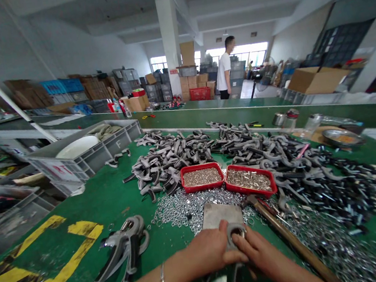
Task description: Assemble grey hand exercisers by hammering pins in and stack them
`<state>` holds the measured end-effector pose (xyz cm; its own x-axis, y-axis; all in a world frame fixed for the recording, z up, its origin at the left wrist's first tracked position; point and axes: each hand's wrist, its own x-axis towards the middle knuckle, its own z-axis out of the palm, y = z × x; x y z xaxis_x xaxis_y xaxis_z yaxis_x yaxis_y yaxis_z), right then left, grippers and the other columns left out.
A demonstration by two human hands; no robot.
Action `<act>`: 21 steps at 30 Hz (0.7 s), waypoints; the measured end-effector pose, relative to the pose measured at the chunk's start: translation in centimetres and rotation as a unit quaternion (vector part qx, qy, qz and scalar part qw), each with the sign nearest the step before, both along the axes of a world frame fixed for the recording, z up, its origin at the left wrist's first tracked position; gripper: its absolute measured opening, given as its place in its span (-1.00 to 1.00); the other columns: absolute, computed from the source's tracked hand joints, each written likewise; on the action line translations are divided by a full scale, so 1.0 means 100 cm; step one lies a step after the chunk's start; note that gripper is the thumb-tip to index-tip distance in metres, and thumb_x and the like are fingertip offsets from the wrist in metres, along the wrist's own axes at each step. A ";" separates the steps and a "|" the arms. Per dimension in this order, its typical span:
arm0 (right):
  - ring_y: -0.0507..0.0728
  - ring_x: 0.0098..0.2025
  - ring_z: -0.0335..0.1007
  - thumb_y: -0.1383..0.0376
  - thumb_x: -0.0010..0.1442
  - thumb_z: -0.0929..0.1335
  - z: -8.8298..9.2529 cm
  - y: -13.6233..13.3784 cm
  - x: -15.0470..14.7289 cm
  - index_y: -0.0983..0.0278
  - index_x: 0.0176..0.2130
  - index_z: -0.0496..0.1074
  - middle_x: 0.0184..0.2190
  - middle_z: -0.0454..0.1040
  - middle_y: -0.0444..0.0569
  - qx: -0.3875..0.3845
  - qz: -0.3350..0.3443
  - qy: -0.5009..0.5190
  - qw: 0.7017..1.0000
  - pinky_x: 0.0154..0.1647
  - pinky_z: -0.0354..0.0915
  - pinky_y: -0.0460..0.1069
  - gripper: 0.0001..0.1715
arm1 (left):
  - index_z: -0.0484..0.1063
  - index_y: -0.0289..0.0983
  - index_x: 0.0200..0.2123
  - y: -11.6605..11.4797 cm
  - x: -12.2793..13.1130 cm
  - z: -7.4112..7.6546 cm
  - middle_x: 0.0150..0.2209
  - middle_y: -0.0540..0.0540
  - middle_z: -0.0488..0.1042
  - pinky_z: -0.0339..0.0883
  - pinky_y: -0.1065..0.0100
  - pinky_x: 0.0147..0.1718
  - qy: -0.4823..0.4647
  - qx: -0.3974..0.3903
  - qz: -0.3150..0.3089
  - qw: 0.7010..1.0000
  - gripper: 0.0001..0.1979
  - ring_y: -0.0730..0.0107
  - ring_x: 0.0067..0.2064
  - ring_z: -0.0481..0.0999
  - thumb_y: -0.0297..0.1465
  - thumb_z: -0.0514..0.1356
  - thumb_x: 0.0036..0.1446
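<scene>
My left hand (208,251) is closed around a grey plier-like tool part (235,229) with a rounded, hooked head and a dark handle hanging below. From the other side my right hand (261,250) grips the same part, a finger and thumb at its head opening. Just beyond both hands lies a square metal block (222,214). A hammer (287,234) with a wooden handle rests right of my right hand. Off to the left of my left arm are plier-like tools (128,249) with grey heads and black grips.
Two red trays (204,187) (273,189) hold small metal pieces. Behind them spreads a heap of grey tool parts (172,157). Loose metal rings (175,211) lie around the block. A grey crate (105,155) stands at left; a person (223,72) stands beyond the green bench.
</scene>
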<state>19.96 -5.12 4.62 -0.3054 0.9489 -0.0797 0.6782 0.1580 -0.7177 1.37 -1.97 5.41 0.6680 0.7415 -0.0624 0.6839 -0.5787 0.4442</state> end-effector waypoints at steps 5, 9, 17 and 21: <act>0.20 -0.03 0.42 0.25 0.32 0.26 0.005 0.099 0.051 0.28 -0.15 0.50 -0.12 0.56 0.08 0.095 -0.042 -0.153 0.983 0.02 0.26 0.04 -0.75 | 0.46 -0.36 -0.09 0.063 0.018 -0.020 -0.25 -0.32 0.61 0.45 0.21 -0.32 0.141 0.096 0.001 0.985 -0.38 -0.07 -0.23 0.64 0.11 0.18 0.12; 0.24 0.03 0.33 0.29 0.32 0.27 0.005 0.156 0.090 0.31 -0.28 0.54 -0.11 0.51 0.17 0.131 -0.113 -0.236 0.956 0.06 0.21 0.10 -0.73 | 0.50 -0.39 -0.18 0.098 0.045 -0.003 -0.35 -0.35 0.60 0.45 0.13 -0.31 0.151 0.152 -0.027 0.976 -0.52 -0.10 -0.29 0.63 -0.03 0.17 0.21; 0.19 0.03 0.40 0.22 0.32 0.35 -0.022 0.197 0.080 0.31 -0.13 0.48 -0.05 0.50 0.02 0.157 -0.092 -0.263 0.948 0.08 0.29 0.19 -0.79 | 0.53 -0.40 -0.20 0.188 0.125 0.010 -0.18 -0.31 0.58 0.39 0.09 -0.03 0.121 0.183 -0.031 0.975 -0.84 0.09 -0.07 0.57 -0.51 0.13 0.28; 0.25 0.08 0.35 0.39 0.29 0.28 -0.032 0.196 0.083 0.30 -0.19 0.51 -0.10 0.53 0.13 0.172 -0.093 -0.199 0.960 0.08 0.24 0.10 -0.79 | 0.43 -0.34 -0.02 0.201 0.137 -0.013 -0.03 -0.18 0.49 0.43 0.06 -0.03 0.104 0.161 -0.007 0.981 -0.73 0.21 -0.05 0.52 -0.30 0.20 0.29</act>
